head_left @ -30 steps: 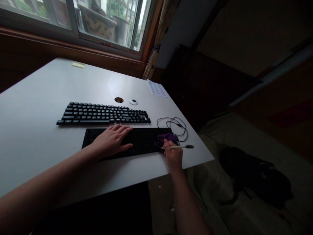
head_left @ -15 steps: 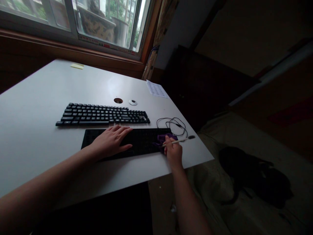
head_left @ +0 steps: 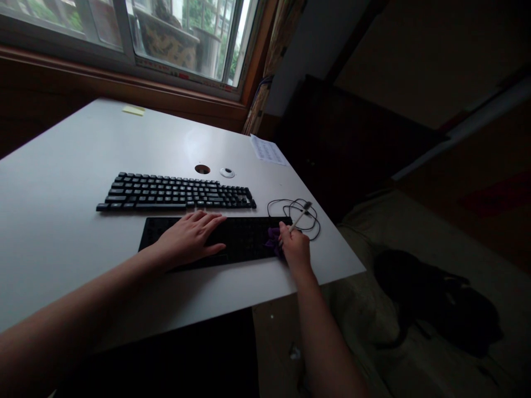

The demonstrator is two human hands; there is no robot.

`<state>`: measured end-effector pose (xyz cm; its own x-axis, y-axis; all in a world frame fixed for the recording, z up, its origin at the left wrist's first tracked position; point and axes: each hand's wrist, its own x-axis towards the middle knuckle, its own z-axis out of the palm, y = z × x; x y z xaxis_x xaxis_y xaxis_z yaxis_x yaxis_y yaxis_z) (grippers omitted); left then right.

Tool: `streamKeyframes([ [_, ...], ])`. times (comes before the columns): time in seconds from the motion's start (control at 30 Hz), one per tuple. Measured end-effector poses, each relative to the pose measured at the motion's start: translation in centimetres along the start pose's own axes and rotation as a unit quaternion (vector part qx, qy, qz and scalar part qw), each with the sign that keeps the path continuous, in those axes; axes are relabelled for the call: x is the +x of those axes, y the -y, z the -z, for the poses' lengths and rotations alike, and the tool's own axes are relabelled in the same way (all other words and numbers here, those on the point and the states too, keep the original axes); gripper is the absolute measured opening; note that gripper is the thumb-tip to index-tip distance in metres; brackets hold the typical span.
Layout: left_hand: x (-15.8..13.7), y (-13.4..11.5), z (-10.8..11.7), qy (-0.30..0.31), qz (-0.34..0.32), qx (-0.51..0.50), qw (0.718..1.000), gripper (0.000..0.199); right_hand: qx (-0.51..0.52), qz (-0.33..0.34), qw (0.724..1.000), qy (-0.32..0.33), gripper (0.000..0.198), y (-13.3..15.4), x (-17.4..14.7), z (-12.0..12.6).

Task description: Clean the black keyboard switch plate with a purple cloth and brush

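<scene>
My left hand (head_left: 188, 237) lies flat with fingers spread on the left part of a black keyboard base (head_left: 244, 239), which shows no keycaps. At its right end my right hand (head_left: 293, 243) is closed round a thin pale-handled brush (head_left: 297, 219), its dark bristles pointing up and away. A purple cloth (head_left: 273, 239) is bunched under the same fingers, against the base. Behind the base, the removed keycaps (head_left: 178, 192) stand laid out in keyboard order on the white desk (head_left: 83, 166).
A thin black cable (head_left: 317, 226) lies coiled near the desk's right edge. Farther back are a cable hole (head_left: 202, 169), its round white cover (head_left: 227, 173), a printed sheet (head_left: 267, 150) and yellow sticky notes (head_left: 133, 110). Dark clothing (head_left: 435, 301) lies to the right.
The brush has swung from pointing right to pointing up and away, over the cable. The purple cloth has bunched closer to my right hand. My left hand keeps its place on the base.
</scene>
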<state>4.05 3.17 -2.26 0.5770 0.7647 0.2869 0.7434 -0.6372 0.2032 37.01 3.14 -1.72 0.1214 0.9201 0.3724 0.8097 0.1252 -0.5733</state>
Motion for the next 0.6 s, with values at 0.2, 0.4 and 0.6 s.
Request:
streamKeyframes([
  [0.2, -0.06, -0.27, 0.27, 0.003, 0.001, 0.009, 1.0, 0.074, 0.047, -0.052, 0.998, -0.005, 0.059, -0.03, -0.05, -0.46],
  [0.4, -0.04, -0.22, 0.22, 0.003, 0.003, 0.008, 1.0, 0.073, 0.072, -0.05, 0.996, 0.006, 0.059, -0.13, -0.25, -0.58],
  [0.6, -0.06, -0.24, 0.35, 0.002, 0.003, 0.002, 1.0, 0.074, 0.047, -0.028, 0.998, -0.001, 0.058, -0.27, -0.41, -0.46],
])
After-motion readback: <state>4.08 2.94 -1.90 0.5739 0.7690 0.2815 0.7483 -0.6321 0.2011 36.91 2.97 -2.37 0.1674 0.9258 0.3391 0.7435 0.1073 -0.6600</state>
